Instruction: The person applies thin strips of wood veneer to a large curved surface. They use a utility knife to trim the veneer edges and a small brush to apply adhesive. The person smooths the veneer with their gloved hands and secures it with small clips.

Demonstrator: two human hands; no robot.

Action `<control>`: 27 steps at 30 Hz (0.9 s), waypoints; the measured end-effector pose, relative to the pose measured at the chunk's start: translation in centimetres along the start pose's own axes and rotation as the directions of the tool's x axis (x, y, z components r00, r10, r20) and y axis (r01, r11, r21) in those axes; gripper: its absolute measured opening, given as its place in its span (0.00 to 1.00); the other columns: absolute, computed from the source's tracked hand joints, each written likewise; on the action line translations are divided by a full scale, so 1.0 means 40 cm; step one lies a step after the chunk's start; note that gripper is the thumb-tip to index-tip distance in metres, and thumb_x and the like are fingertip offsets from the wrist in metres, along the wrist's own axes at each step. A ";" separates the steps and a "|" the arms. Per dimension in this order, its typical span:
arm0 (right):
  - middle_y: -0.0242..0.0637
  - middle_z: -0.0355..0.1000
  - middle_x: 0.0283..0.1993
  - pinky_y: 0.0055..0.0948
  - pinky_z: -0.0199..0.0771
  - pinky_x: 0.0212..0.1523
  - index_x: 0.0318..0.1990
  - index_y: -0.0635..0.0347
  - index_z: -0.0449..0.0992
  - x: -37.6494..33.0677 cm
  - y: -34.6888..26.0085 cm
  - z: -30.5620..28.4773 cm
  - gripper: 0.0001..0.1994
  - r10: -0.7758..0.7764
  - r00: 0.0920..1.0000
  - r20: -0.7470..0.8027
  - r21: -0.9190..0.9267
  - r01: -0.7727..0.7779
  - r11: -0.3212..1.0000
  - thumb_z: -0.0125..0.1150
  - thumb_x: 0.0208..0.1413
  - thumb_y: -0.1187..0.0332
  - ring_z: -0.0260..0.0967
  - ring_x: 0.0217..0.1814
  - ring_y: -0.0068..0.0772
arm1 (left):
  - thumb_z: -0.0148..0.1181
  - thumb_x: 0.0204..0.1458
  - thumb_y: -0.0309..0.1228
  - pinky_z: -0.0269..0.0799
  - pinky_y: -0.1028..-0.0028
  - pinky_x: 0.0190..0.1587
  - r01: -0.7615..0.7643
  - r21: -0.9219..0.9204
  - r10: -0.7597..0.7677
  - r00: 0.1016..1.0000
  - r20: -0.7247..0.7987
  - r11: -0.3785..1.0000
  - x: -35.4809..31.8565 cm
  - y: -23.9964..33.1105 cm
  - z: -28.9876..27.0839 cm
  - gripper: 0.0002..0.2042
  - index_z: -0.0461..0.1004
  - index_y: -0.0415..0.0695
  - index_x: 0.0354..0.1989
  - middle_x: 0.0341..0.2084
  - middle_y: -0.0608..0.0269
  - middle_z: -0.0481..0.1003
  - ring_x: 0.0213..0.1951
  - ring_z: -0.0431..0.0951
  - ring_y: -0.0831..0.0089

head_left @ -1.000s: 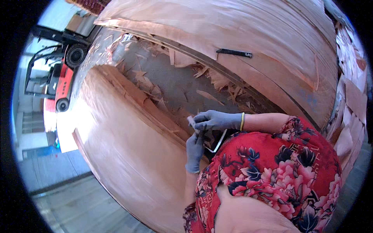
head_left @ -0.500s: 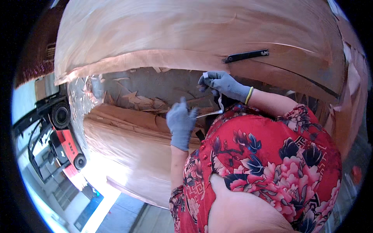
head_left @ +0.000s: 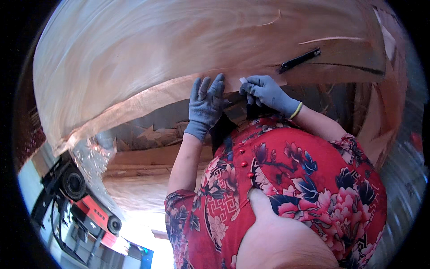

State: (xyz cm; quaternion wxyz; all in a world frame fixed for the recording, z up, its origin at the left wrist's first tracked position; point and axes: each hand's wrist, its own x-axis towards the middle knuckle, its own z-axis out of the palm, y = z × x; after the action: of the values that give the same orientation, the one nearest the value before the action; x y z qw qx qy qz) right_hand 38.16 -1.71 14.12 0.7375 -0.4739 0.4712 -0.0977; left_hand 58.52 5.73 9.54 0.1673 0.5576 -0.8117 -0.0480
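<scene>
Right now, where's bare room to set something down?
Widest free patch: the upper wood sheet, beyond the left hand and left of the black tool. Crowded: its near edge by the right hand; the gap below holds wood scraps.

Bright light (head_left: 139, 226) glares beside a red-and-black forklift (head_left: 95, 212), grey floor (head_left: 398, 190) stretching rightward.

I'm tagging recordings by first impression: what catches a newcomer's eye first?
The red flowered shirt fills the lower middle. Above it, the gloved left hand is spread at the edge of the wood sheet, while the right hand pinches a small pale piece. A long black object lies toward the upper right; a red forklift shows at lower left.
</scene>
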 end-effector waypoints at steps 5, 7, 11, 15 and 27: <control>0.28 0.66 0.17 0.15 0.54 0.15 0.30 0.63 0.72 0.059 -0.033 0.054 0.14 -0.092 0.945 -0.313 -0.006 0.095 0.995 0.51 0.57 0.59 0.58 0.14 0.14 | 0.59 0.39 0.45 0.45 0.55 0.62 -0.053 -0.126 0.056 0.998 0.018 0.991 0.032 -0.042 0.009 0.32 0.60 0.50 0.56 0.58 0.69 0.59 0.61 0.52 0.59; 0.29 0.66 0.14 0.17 0.58 0.15 0.23 0.62 0.74 0.089 -0.032 0.035 0.19 -0.106 0.904 -0.413 -0.218 0.015 0.976 0.55 0.53 0.54 0.62 0.13 0.17 | 0.52 0.46 0.41 0.45 0.56 0.62 -0.099 -0.137 0.103 0.994 0.024 0.986 0.046 -0.034 0.003 0.30 0.56 0.49 0.60 0.57 0.65 0.61 0.60 0.54 0.55; 0.39 0.70 0.15 0.27 0.67 0.24 0.18 0.63 0.76 0.101 -0.049 0.035 0.25 -0.093 0.833 -0.546 -0.461 -0.206 0.863 0.55 0.49 0.45 0.69 0.19 0.29 | 0.54 0.44 0.42 0.45 0.55 0.62 -0.138 -0.162 0.129 0.990 -0.062 0.977 0.049 -0.031 0.030 0.32 0.56 0.48 0.60 0.57 0.63 0.61 0.60 0.53 0.53; 0.46 0.73 0.26 0.40 0.70 0.37 0.24 0.59 0.78 0.104 -0.062 0.056 0.24 -0.134 0.781 -0.610 -0.614 -0.358 0.703 0.52 0.49 0.45 0.72 0.32 0.46 | 0.56 0.41 0.42 0.45 0.54 0.62 -0.220 -0.190 0.202 0.973 -0.108 0.957 0.084 -0.044 0.017 0.34 0.56 0.47 0.59 0.56 0.62 0.61 0.61 0.51 0.50; 0.54 0.70 0.32 0.44 0.66 0.35 0.31 0.64 0.73 0.073 0.054 0.161 0.13 -0.348 0.725 -0.595 -0.452 0.056 0.890 0.48 0.51 0.63 0.68 0.36 0.55 | 0.46 0.45 0.40 0.33 0.43 0.61 -0.081 -0.051 0.088 0.986 0.142 0.995 0.097 -0.054 0.057 0.25 0.61 0.60 0.56 0.58 0.60 0.55 0.62 0.45 0.46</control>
State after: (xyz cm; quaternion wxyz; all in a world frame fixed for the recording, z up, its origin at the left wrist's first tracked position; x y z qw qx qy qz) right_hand 44.13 1.62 11.36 0.3925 -0.5991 0.6549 -0.2411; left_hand 58.45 1.09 7.66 0.1229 0.5138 -0.8432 -0.0993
